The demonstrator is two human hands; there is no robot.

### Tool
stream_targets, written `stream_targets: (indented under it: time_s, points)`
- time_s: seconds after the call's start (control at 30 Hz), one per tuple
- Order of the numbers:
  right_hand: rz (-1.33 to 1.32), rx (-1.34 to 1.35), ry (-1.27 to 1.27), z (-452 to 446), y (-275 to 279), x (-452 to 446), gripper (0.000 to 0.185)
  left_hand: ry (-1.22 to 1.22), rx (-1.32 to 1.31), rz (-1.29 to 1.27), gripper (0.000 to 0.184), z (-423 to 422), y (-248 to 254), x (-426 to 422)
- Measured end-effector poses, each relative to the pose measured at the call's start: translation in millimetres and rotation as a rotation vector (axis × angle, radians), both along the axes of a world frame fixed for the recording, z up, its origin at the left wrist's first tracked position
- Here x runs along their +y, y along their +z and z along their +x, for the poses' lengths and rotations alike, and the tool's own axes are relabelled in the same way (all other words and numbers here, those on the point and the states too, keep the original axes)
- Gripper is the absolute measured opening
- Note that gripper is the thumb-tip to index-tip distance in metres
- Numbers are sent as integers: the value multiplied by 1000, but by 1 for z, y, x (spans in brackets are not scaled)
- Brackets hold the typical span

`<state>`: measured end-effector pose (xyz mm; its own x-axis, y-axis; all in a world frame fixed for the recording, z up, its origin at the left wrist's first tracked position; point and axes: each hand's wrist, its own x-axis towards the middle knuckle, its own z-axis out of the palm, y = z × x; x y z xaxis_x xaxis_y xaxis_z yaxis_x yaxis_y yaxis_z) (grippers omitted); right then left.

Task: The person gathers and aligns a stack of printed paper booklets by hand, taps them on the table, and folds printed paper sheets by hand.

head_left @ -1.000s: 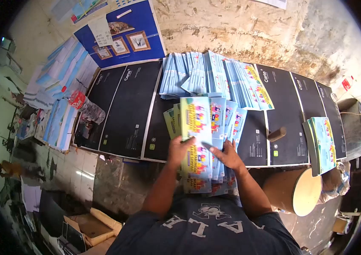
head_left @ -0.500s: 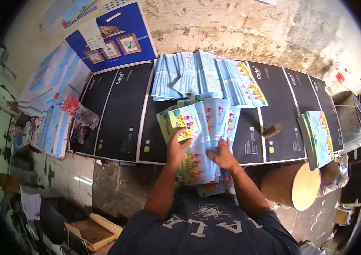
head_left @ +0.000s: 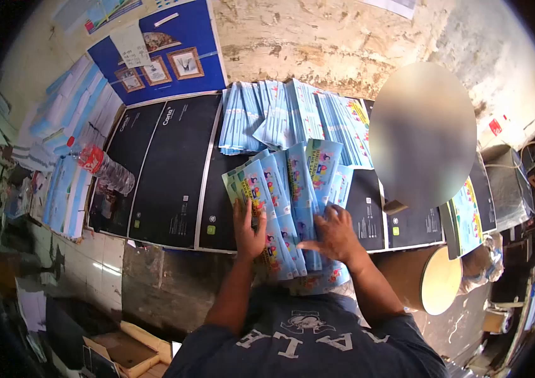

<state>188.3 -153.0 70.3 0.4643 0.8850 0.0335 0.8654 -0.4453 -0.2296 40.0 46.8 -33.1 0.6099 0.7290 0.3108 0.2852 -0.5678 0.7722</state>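
Printed blue and yellow folded sheets (head_left: 267,217) lie fanned at the near edge of the black-topped table (head_left: 173,170). My left hand (head_left: 250,232) rests along their left side, its fingers stretched out and apart. On the right, my right hand (head_left: 335,234) lies over the folded sheets, thumb pointing left and fingers bent; whether it grips one is hidden. One folded sheet (head_left: 324,165) stands out at an angle above my right hand. Behind them, many folded blue leaflets (head_left: 292,116) stand in an overlapping row.
A plastic bottle (head_left: 106,167) lies at the left, near stacked papers (head_left: 69,107). A blue board (head_left: 160,53) leans on the wall. More booklets (head_left: 466,217) sit at the right end, and a round drum (head_left: 439,280) stands below. A blurred oval covers the right rear.
The open sheet held between both hands is now folded narrow among the others. My left hand has opened out along the sheets' left side. The blurred oval has appeared at the right.
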Motion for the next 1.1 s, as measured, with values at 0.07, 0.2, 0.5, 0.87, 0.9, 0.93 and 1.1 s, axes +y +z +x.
stream_targets:
  time_s: [0.07,0.2,0.5,0.87,0.9,0.93,1.1]
  points:
    - [89,225,-131,20,22,0,95,18,-36,-38,61,-2,1,-1]
    - [620,599,-531,103,-38,-2,100,19,-81,-57,60,-5,3,2]
    - [729,1048,-283,57,-78,85,93,5,-133,-214,60,-12,18,6]
    - [256,-74,129,17,-6,158,70,4,-28,-77,70,-6,-5,1]
    - [51,-260,278,5,10,167,60,2,-17,-82,70,-6,-3,2]
    - [42,-249,272,10,-17,165,60,-29,60,-37,71,-4,-3,1]
    - [148,10,278,23,-68,172,50,-21,280,123,57,3,9,-8]
